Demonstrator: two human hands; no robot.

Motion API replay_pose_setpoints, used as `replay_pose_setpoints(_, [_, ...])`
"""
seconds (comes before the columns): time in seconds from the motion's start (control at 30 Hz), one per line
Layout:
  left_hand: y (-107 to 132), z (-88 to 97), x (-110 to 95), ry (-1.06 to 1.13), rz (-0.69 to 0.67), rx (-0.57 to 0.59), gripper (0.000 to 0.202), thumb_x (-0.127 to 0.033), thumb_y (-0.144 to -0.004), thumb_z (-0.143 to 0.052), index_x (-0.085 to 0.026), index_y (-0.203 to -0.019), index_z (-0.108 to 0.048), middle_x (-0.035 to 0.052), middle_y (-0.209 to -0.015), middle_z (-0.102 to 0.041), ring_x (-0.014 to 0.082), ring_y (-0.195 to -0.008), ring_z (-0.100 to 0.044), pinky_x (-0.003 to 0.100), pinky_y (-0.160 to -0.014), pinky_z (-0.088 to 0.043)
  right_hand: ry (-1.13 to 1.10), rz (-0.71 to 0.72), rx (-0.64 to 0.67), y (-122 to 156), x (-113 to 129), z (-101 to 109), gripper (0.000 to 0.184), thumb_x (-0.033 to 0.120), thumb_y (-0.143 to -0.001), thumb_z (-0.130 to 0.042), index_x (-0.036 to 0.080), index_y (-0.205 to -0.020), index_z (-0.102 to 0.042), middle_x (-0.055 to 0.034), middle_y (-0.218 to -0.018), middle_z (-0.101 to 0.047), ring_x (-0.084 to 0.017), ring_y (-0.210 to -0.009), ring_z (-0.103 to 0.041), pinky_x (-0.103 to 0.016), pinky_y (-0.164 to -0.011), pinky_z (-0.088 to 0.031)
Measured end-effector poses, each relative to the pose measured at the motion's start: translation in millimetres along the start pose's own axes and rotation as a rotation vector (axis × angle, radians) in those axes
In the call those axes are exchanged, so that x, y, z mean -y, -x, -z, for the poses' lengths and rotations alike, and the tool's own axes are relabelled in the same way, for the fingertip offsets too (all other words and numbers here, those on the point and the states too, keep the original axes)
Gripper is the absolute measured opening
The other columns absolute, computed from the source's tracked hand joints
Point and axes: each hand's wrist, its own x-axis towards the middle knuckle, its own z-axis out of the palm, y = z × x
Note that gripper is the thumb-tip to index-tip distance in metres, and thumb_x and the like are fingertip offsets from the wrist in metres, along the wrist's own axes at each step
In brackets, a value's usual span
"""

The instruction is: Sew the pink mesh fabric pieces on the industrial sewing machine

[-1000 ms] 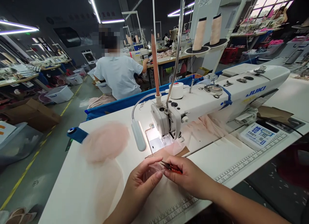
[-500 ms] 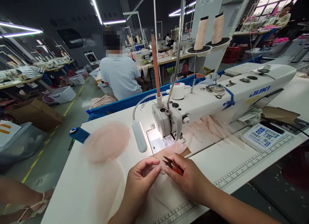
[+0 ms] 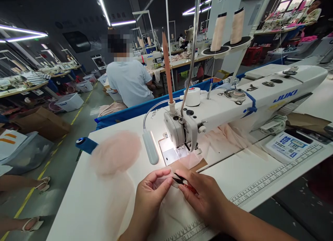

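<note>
In the head view my left hand (image 3: 153, 192) pinches the edge of a sheer pale pink fabric (image 3: 173, 208) between thumb and fingers. My right hand (image 3: 205, 192) is closed around red-handled thread snips (image 3: 191, 189), whose dark blades point left. The blade tips are at the fabric edge beside my left fingertips. Both hands are just in front of a white sewing machine (image 3: 179, 128), its needle area lit. Part of the fabric hangs over the table front below my hands, and my palms hide some of it.
A bunched pile of sheer pink fabric (image 3: 117, 152) lies left, beside a blue thread cone (image 3: 86, 145). A grey lamp (image 3: 151, 147) stands by the needle plate. A printed ruler (image 3: 273, 173) runs along the front edge. A white box (image 3: 288, 145) sits right. A seated person (image 3: 127, 79) is beyond.
The snips have moved left, so their blades now meet the fabric edge at my left fingertips. My left hand keeps its pinch. At the far left, a passer-by's feet have shifted.
</note>
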Motion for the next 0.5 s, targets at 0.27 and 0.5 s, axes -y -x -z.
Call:
replay_pose_setpoints(0.27, [4.0, -4.2, -4.1, 0.006, -0.016, -0.048, 0.049, -0.049, -0.061, -0.096, -0.017, -0.096, -0.083, 0.009, -0.084, -0.083, 0.0271, -0.084, -0.077, 0.032, -0.081, -0.06, 0.029, -0.001, 0.004, 0.4, -0.2, -0.2, 0.028, 0.024, -0.102, -0.055, 0.025, -0.13, -0.058, 0.0, -0.092, -0.075, -0.016, -0.07, -0.069, -0.025, -0.065, -0.052])
replay_pose_setpoints(0.5, [2.8, -1.6, -1.4, 0.026, 0.004, -0.027, 0.052, -0.049, -0.061, -0.096, -0.016, -0.099, -0.083, 0.0111, -0.091, -0.084, 0.0269, -0.083, -0.077, 0.031, -0.079, -0.06, 0.035, 0.014, -0.011, 0.0, -0.2, -1.6, 0.029, 0.023, -0.103, -0.055, 0.026, -0.131, -0.056, 0.0001, -0.095, -0.076, -0.016, -0.072, -0.07, -0.026, -0.067, -0.052])
